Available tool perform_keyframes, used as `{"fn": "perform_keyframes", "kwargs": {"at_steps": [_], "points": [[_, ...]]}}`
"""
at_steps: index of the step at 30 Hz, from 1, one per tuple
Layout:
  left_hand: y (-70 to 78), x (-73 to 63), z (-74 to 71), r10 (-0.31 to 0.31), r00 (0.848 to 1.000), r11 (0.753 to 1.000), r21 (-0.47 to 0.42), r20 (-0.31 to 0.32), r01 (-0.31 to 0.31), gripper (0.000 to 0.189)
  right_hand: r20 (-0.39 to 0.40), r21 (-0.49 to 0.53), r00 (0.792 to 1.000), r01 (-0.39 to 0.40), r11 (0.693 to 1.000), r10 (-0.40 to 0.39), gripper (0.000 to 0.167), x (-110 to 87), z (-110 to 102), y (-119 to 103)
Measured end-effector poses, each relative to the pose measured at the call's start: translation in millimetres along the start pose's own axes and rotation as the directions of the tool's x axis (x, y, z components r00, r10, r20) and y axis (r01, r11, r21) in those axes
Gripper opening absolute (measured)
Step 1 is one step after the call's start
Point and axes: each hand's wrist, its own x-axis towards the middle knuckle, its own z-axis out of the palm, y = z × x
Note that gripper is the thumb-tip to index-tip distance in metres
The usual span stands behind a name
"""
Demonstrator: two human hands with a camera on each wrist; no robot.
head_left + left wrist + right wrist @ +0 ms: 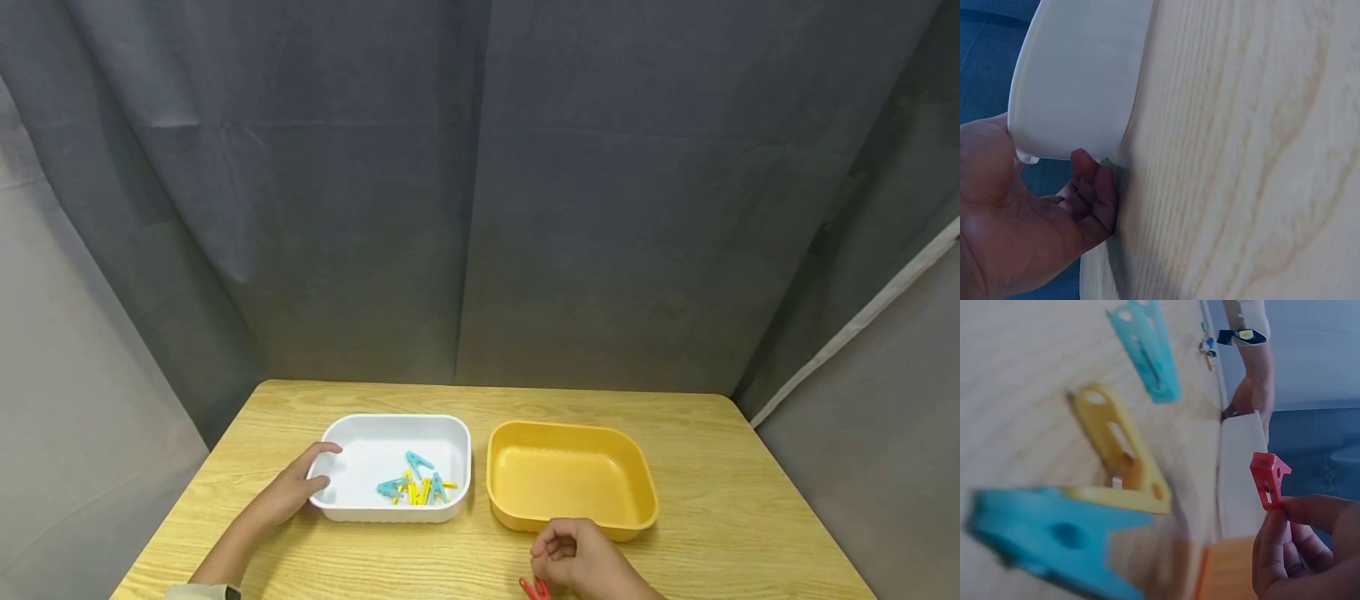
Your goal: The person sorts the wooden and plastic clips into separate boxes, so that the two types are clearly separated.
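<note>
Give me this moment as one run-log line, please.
left hand: grips white tray | right hand: pinches red clip | white tray: blue clips, yellow clips | yellow tray: beside white tray | table: loose clips

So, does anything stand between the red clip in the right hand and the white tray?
Nothing visible does. In the head view, only tabletop shows between the red clip and the white tray, though its near wall would need clearing. The yellow tray sits right of that line; the left hand grips the white tray's left end.
</note>
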Motion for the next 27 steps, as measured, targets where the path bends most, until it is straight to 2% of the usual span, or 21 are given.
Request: {"fn": "perform_keyframes", "kwargs": {"at_steps": [10, 19, 27], "points": [[-1.1, 0.8, -0.1, 0.002, 1.0, 1.0, -0.009, 0.004, -0.002, 0.05, -0.06, -0.065, 0.992, 0.104, 0.992, -0.108, 0.012, 22.8, 4, -22], [-0.8, 0.6, 0.7, -0.022, 1.0, 1.0, 0.005, 0.002, 0.022, 0.049, -0.099, -0.125, 0.985, 0.13, 0.984, -0.143, 0.01, 45.1, 15, -38], [-1.0, 1.6, 0.9, -0.02, 1.0, 1.0, -0.019, -0.007, 0.02, 0.049, -0.118, -0.11, 0.983, 0.125, 0.986, -0.138, 0.012, 74.3, 26, -50]]}}
